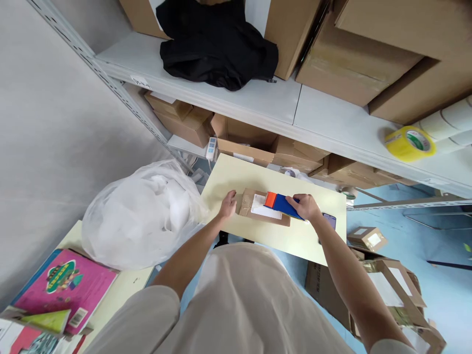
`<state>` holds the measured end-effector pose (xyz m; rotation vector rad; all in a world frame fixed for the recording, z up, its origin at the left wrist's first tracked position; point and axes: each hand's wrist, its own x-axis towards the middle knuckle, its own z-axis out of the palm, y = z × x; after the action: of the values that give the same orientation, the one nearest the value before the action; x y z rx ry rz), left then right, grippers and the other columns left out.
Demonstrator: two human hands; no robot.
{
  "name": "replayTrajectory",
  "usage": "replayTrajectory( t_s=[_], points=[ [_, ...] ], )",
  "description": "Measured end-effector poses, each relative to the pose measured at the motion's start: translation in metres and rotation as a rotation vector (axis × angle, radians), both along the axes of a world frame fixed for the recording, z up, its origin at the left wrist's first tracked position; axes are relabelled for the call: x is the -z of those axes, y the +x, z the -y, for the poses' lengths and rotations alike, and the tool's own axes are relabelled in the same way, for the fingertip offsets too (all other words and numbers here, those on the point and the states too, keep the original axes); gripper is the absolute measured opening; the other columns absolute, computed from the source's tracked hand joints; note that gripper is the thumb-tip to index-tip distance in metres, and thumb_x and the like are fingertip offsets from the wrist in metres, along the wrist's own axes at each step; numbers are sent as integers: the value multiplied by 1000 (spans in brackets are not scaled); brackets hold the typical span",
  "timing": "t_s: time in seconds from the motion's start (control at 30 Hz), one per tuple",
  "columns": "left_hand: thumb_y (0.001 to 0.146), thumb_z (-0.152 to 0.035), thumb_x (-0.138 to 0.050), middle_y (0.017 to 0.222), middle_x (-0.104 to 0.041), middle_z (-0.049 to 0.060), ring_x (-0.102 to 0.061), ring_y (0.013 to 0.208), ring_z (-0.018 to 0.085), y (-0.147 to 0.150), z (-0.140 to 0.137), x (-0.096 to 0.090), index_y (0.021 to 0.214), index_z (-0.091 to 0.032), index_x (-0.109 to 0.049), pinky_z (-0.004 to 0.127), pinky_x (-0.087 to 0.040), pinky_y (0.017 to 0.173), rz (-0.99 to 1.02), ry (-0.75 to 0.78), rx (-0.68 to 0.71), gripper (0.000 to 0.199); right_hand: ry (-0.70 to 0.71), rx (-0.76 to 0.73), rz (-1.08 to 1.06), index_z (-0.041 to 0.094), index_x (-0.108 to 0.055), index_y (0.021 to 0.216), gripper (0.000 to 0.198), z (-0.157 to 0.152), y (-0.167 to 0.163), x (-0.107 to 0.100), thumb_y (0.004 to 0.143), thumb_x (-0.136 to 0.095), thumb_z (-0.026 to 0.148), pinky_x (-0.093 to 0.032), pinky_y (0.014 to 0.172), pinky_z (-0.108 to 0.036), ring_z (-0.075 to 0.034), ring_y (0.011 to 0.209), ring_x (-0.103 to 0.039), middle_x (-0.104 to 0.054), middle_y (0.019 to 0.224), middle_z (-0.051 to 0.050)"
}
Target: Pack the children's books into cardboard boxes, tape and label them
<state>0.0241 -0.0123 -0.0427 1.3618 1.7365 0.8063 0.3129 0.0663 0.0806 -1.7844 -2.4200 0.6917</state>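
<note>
On the cream table, a small brown cardboard box (246, 202) lies flat with a white label (257, 202) on its top. My right hand (305, 206) is wrapped round what looks like a blue tape dispenser (286, 205) with an orange end, held over the label and the right part of the box. Just off the box's left end is my left hand (227, 204). Its fingers are curled together, and whatever they may hold is hidden. A phone (329, 221) lies on the table to the right, by my right forearm.
Behind the table (217, 177) stands a grey shelf (287, 105) with cartons, a black garment (217, 44) and a yellow tape roll (410, 143). A white plastic bag (136, 216) bulges at left beside a pink book (70, 285). Cardboard boxes (391, 285) sit at lower right.
</note>
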Motion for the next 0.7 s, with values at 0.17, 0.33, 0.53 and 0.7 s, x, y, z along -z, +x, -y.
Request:
replayTrajectory(
  t_s=[0.17,0.33,0.53,0.7],
  points=[
    [60,-66,-66,153,-18,23,-17,142,33,0,-21,-45,148,-5,-11,43,-18,116,-335,285,449,121,-18,3,-29,22,-42,48,55,1,3,-4,84,-36,65,-33,56,-29,-16,51,-47,-51,49,-2],
    [46,-58,-76,148,-30,24,-22,138,38,29,-28,-49,146,-7,-18,47,-18,112,-567,225,679,127,-61,-31,-47,22,-45,50,54,1,0,-8,85,-35,63,-34,55,-28,-15,53,-49,-54,51,-3],
    [49,-50,-75,143,-36,22,-30,133,37,30,-27,-43,146,-9,-17,45,-24,107,-637,194,672,121,-88,-97,27,21,-54,54,54,-12,24,-12,85,-39,63,-34,57,-28,-17,57,-53,-61,58,-6],
    [51,-50,-74,140,-38,22,-32,129,39,32,-29,-50,146,-9,-18,46,-20,108,-689,191,691,118,-116,-63,53,21,-52,51,53,-22,106,6,83,-41,62,-35,58,-28,-16,53,-51,-56,51,-3]
  ],
)
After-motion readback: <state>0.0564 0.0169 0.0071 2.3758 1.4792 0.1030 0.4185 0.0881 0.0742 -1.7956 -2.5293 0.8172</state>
